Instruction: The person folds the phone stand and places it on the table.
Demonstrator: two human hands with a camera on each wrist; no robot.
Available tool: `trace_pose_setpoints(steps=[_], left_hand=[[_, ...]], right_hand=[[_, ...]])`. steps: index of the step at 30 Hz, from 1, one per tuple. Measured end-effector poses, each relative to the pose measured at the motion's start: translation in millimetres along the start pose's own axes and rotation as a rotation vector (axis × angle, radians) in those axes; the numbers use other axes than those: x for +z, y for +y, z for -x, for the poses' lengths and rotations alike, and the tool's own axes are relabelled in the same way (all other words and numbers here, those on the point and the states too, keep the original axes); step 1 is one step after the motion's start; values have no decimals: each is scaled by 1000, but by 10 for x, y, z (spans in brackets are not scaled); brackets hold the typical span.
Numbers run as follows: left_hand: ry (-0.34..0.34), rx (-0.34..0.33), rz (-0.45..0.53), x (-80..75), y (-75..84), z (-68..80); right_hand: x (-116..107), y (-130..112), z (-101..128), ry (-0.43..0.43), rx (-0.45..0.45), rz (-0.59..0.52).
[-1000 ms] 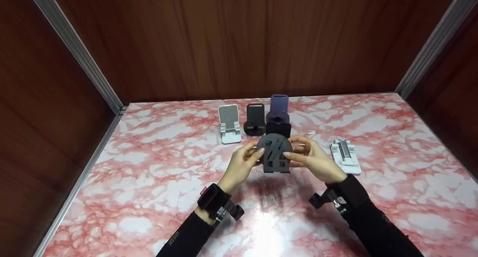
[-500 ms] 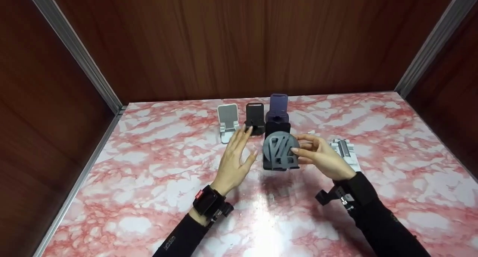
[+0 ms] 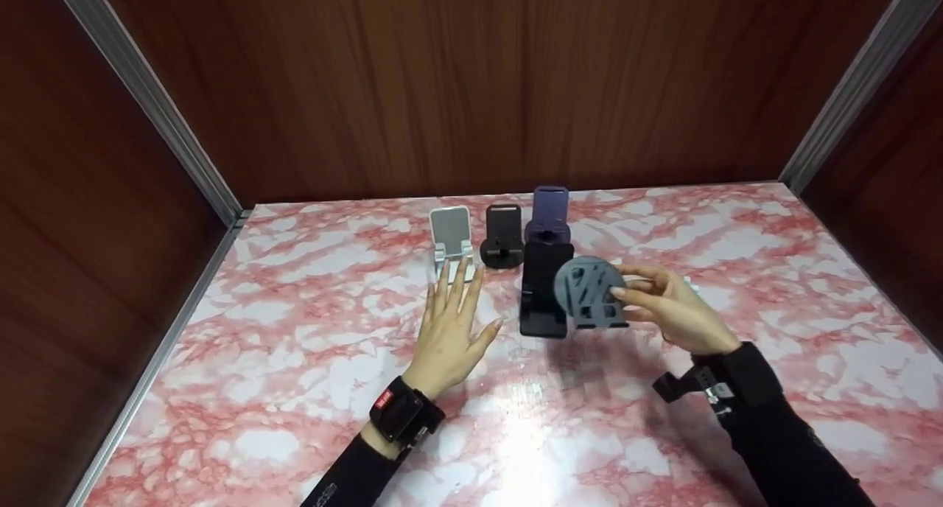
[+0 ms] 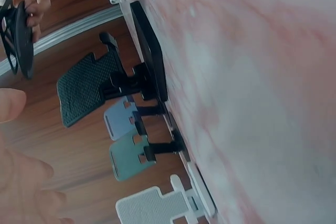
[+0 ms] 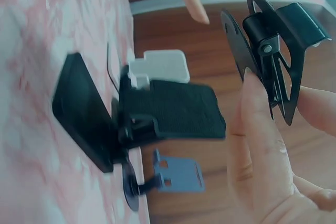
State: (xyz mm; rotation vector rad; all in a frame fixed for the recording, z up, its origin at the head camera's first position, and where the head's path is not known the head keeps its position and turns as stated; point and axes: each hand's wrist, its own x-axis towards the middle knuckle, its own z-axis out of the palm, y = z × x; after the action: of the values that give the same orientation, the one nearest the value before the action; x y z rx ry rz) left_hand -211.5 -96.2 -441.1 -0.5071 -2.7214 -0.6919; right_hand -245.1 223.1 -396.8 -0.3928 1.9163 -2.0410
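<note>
Right hand (image 3: 674,312) pinches the round grey stand (image 3: 587,291) by its rim, just right of the black stand (image 3: 545,289). Left hand (image 3: 451,330), fingers straight and apart, lies flat on the table (image 3: 295,359). Advisable: set the base down level, clear of the black stand.

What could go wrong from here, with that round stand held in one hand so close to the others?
1. The right hand grips the round grey stand by one edge only; the left hand lies open on the table, so the stand could slip or twist.
2. The round stand hangs right beside the upright black stand; a small drift left might knock it over, perhaps into the row behind.
</note>
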Motion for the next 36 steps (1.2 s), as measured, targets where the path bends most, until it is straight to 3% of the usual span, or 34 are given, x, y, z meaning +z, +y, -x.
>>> trace_pose_setpoints(steps=[9, 14, 24, 30, 36], left_hand=[[-25, -40, -51, -45, -130, 40], [-24, -31, -56, -46, -176, 75], [-50, -29, -84, -45, -182, 89], [-75, -39, -78, -44, -182, 84], [-87, -45, -61, -48, -178, 71]], right_hand=[[-317, -31, 31, 56, -17, -94], [-421, 33, 25, 103, 3, -75], [-490, 161, -61, 191, 89, 296], [-488, 226, -131, 210, 145, 409], [-486, 271, -171, 223, 138, 472]])
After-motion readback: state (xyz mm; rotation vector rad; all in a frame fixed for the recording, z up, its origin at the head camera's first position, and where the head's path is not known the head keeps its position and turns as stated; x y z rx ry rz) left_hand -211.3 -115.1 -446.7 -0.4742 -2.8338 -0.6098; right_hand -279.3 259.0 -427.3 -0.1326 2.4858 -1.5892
